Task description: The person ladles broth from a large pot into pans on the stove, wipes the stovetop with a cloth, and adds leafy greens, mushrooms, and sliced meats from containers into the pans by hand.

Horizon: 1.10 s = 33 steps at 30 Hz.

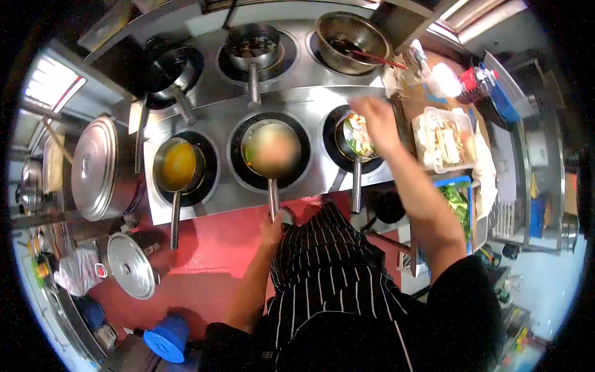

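My left hand (271,229) is closed around the metal handle of the middle front saucepan (274,192), which rests on its burner. Most of that pan's contents are blurred; a bit of green and yellow shows at the left. Over the far side of the right front saucepan (357,177) hangs my right hand (372,115), its fingers smeared by motion. Inside this pan are chopped vegetables (358,137) in green, orange and white. At the left front, another saucepan (176,193) holds a yellow-orange liquid (179,162).
Behind stand two dark pans (253,53) (170,71) and a metal bowl (353,46) with a red stick. To the right are a tub of pale mushrooms (449,142), leafy greens (457,204) and a red-labelled bottle (477,80). A large lidded pot (94,167) stands left.
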Available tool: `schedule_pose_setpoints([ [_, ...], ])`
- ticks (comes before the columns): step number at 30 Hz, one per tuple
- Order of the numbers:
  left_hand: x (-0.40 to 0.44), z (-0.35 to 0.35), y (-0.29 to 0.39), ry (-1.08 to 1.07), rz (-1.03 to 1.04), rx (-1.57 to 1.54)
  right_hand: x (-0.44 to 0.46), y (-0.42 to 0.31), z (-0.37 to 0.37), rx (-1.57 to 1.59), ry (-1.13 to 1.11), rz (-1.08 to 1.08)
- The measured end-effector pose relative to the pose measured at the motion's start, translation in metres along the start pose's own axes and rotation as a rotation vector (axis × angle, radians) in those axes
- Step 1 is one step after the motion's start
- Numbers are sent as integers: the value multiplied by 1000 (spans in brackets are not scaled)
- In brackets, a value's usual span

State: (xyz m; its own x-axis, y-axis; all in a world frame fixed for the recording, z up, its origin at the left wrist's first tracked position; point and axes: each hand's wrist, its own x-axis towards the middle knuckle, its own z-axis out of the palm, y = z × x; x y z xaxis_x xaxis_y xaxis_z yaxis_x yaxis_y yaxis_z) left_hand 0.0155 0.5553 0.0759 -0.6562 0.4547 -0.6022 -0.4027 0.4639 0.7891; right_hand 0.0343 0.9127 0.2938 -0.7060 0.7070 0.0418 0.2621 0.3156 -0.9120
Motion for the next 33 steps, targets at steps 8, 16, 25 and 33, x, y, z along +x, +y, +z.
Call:
schedule_pose_setpoints([
  [8, 0, 4, 7, -42, -177, -82, -206, 123, 14, -440, 127, 91],
  [16, -17, -12, 2, -10, -198, -291, -118, 177, 92, -951, -534, 316],
  [25, -98, -98, -153, 102, -535, -79, -112, 185, 88, -928, -466, 106],
  [33, -150, -155, -265, 45, -698, 232, -108, 140, -51, -509, 266, -93],
])
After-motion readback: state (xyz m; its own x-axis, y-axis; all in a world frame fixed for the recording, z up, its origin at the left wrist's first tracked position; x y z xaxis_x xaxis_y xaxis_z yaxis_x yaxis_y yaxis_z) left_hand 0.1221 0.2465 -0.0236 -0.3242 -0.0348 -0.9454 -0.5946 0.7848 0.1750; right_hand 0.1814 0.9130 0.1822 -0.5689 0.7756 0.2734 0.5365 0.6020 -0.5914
